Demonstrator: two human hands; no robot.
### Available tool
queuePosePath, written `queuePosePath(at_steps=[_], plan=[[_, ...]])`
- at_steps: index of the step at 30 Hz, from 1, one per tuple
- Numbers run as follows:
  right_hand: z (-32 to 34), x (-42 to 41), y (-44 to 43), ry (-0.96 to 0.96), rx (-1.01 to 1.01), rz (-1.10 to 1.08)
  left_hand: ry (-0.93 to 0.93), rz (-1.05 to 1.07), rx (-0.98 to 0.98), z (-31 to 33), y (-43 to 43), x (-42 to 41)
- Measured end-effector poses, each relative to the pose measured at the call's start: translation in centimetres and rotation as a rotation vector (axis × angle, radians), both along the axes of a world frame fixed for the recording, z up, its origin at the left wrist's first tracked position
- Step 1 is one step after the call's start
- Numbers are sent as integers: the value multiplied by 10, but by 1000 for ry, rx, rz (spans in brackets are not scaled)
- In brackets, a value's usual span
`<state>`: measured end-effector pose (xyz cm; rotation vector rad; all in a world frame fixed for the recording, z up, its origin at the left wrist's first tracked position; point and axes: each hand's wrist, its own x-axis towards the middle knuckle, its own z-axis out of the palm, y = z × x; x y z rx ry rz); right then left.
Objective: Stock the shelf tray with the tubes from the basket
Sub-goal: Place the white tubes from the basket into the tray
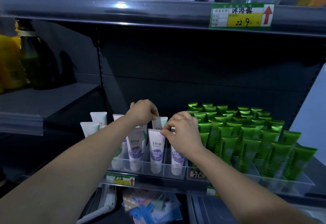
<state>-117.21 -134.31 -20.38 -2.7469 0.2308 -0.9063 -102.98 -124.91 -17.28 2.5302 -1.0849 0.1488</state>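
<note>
Left hand [143, 112] pinches the rear tube [159, 123] at my twelve o'clock; right hand [183, 132] pinches the front tube [156, 151], at six o'clock of it. Both tubes stand upright in the tray [176, 169], so I'd press straight down.

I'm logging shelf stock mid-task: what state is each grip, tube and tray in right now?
left grip: pinching the top edge of the rear white tube.
right grip: pinching the top corner of the front purple-label tube.
rear white tube: upright, held.
front purple-label tube: upright, cap down in the clear tray.
clear tray: partly filled.
green tubes: upright, packed in rows, untouched.
</note>
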Motion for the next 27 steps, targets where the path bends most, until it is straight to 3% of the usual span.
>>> queuePosePath(at_steps=[16, 23, 27], plan=[[0, 4, 13, -105, -50, 54, 60, 31, -26, 6, 24, 8], [8, 23, 37, 50, -88, 139, -35, 79, 143, 8, 44, 17], [9, 30, 42, 77, -90, 140, 10, 6, 41, 6, 48, 22]])
